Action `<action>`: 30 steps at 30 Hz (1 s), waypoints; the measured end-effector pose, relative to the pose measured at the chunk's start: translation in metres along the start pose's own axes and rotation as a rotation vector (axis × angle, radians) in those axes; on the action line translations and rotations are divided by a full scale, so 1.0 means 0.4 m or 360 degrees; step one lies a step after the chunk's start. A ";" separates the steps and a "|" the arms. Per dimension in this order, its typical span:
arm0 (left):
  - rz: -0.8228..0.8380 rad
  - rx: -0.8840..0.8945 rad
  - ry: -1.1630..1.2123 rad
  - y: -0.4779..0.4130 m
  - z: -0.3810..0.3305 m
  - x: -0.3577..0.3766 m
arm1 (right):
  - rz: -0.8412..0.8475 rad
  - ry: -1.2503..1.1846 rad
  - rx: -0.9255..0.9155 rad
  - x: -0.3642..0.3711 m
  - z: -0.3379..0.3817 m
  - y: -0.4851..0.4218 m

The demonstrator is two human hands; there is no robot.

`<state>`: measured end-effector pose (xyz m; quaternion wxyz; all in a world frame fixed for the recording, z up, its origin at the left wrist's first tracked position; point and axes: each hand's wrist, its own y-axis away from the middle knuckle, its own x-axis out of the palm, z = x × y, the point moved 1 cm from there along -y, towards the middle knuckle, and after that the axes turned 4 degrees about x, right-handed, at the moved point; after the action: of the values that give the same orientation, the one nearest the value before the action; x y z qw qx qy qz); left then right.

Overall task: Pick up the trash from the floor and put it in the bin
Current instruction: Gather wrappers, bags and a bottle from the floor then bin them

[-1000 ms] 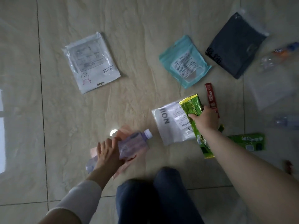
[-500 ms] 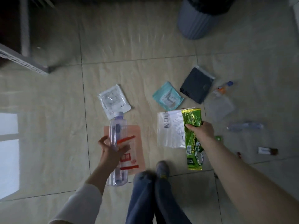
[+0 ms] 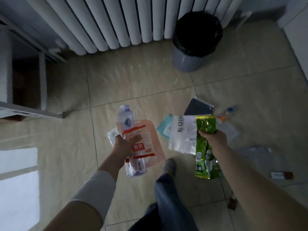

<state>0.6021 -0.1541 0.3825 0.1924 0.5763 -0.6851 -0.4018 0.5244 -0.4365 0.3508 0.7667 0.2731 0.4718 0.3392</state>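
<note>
My left hand (image 3: 124, 144) grips a clear plastic bottle (image 3: 127, 121) together with a pink-orange snack pouch (image 3: 146, 144), both lifted off the floor. My right hand (image 3: 214, 139) holds a green foil wrapper (image 3: 204, 157) and a white plastic bag (image 3: 181, 134) printed with dark letters. The grey bin (image 3: 188, 61), lined with a black bag, stands on the floor ahead and to the right, below the radiator. Both hands are well short of it.
On the tiles behind my hands lie a teal pouch (image 3: 164, 126), a dark packet (image 3: 197, 107), a small bottle (image 3: 226, 112) and clear bags. A small white-and-brown wrapper (image 3: 280, 175) lies at right. A white radiator (image 3: 116, 22) lines the far wall; a shelf frame (image 3: 31, 112) stands left.
I have risen from the floor with the trash in both hands. The view has tilted up, so the bin and radiator now show. The bottle and pouch came up with my left hand.
</note>
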 end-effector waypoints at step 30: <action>0.0469 0.0380 -0.0269 -0.679 -1.095 0.279 | -0.0152 -0.0542 0.0151 -0.090 0.919 -0.427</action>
<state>1.0636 -0.4072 0.4146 0.1213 0.4529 -0.8185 -0.3322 0.8915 -0.6069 0.3933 0.8370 0.3398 0.3630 0.2287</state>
